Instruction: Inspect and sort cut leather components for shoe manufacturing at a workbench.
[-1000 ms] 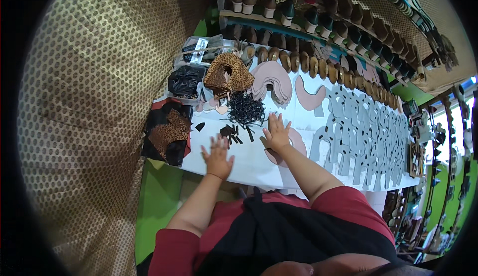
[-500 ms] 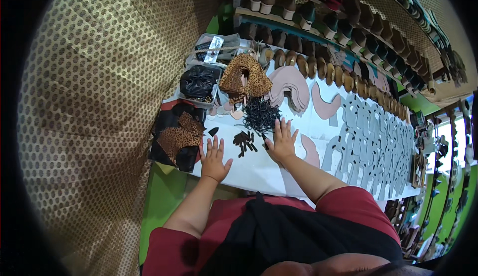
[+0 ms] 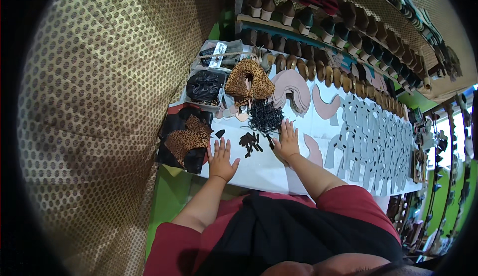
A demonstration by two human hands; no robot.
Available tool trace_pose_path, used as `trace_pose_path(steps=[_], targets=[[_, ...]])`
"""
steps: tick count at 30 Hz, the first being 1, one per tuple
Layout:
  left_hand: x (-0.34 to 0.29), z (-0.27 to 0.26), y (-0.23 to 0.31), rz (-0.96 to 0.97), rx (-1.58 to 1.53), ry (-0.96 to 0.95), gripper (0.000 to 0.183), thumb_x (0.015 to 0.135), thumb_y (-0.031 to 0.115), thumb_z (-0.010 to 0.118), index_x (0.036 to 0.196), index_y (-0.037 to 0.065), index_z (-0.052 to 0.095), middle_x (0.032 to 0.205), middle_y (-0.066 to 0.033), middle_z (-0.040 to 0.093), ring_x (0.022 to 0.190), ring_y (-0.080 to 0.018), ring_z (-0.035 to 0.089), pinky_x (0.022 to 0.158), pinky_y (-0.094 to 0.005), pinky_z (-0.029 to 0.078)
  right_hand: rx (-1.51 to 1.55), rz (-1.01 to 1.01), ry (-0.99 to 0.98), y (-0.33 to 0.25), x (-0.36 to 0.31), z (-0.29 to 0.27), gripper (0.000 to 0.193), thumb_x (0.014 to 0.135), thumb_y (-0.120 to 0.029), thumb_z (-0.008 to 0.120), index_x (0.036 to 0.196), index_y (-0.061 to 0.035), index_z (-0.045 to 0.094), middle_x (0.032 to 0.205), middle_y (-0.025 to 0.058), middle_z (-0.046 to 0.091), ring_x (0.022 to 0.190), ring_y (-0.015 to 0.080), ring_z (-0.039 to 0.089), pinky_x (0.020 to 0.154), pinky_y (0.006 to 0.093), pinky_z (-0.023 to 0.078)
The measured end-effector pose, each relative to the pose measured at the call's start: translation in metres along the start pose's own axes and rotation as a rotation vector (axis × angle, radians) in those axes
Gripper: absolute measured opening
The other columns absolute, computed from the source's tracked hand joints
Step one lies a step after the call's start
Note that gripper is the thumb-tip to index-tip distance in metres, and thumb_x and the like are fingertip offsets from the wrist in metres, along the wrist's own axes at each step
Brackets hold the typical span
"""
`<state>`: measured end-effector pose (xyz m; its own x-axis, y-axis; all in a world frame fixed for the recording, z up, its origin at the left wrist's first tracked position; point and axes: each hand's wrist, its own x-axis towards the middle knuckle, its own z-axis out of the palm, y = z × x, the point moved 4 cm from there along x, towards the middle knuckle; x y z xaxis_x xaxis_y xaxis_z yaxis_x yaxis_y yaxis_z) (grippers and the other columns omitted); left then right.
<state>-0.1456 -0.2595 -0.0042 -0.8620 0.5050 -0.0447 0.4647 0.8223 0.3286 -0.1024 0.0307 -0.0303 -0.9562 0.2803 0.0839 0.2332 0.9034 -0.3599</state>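
Left hand (image 3: 222,162) and right hand (image 3: 288,141), grips spread apart and empty, are flanking the black strips (image 3: 247,139) at eight and three o'clock, apparently leaving them unobstructed.

Window (image 3: 445,127) glaring white on the right! Pale worktop (image 3: 259,172) bright, corners black, edges bowing toward the rim.

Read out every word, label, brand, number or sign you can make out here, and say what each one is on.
None can be read.
White strip beyond the black bag: too small and blurred to tell if it bears print.
Black strips: no lettering that I can make out.
Elsewhere: nothing legible.
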Motion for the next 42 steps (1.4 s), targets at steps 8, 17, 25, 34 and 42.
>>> trace_pose_path(steps=[8, 17, 25, 34, 42], targets=[[-0.004, -0.003, -0.001, -0.002, -0.006, -0.02, 0.085, 0.09, 0.048, 0.058, 0.158, 0.009, 0.026, 0.166, -0.0149, 0.018, 0.154, -0.0346, 0.015, 0.122, -0.0559, 0.004, 0.057, 0.097, -0.057, -0.002, -0.002, 0.004, 0.083, 0.097, -0.052, 0.047, 0.161, -0.0104, 0.013, 0.165, 0.0181, 0.017, 0.153, 0.0372, 0.013, 0.122, 0.0573, 0.01], [0.001, -0.001, -0.001, -0.009, 0.026, -0.039, 0.086, 0.089, 0.048, 0.059, 0.159, 0.009, 0.025, 0.167, -0.0152, 0.018, 0.154, -0.0347, 0.014, 0.122, -0.0558, 0.004, -0.129, 0.122, -0.121, -0.02, -0.003, -0.008, 0.084, 0.097, -0.051, 0.046, 0.161, -0.0096, 0.012, 0.167, 0.018, 0.012, 0.154, 0.0375, 0.007, 0.122, 0.0561, 0.004], [0.002, 0.001, 0.001, -0.022, 0.007, -0.077, 0.086, 0.089, 0.048, 0.06, 0.158, 0.008, 0.026, 0.166, -0.0154, 0.018, 0.154, -0.0355, 0.013, 0.122, -0.0569, 0.004, -0.126, 0.139, -0.174, -0.014, -0.003, -0.003, 0.084, 0.097, -0.052, 0.046, 0.161, -0.008, 0.012, 0.167, 0.0179, 0.012, 0.154, 0.0371, 0.007, 0.122, 0.056, 0.004], [0.004, 0.003, -0.003, -0.046, 0.02, -0.11, 0.084, 0.089, 0.05, 0.06, 0.157, 0.012, 0.03, 0.166, -0.0151, 0.021, 0.154, -0.035, 0.015, 0.122, -0.0569, 0.005, -0.132, 0.109, -0.158, -0.013, 0.0, 0.002, 0.081, 0.096, -0.048, 0.048, 0.158, -0.0039, 0.021, 0.164, 0.0212, 0.019, 0.153, 0.0404, 0.013, 0.12, 0.0596, 0.009], [0.005, 0.005, -0.006, -0.046, 0.001, -0.1, 0.083, 0.089, 0.05, 0.06, 0.157, 0.012, 0.031, 0.165, -0.0155, 0.023, 0.154, -0.0353, 0.015, 0.121, -0.0577, 0.005, -0.139, 0.117, -0.182, -0.015, 0.002, 0.002, 0.08, 0.097, -0.048, 0.048, 0.158, -0.0031, 0.022, 0.164, 0.0219, 0.02, 0.153, 0.0407, 0.012, 0.121, 0.0591, 0.008]])
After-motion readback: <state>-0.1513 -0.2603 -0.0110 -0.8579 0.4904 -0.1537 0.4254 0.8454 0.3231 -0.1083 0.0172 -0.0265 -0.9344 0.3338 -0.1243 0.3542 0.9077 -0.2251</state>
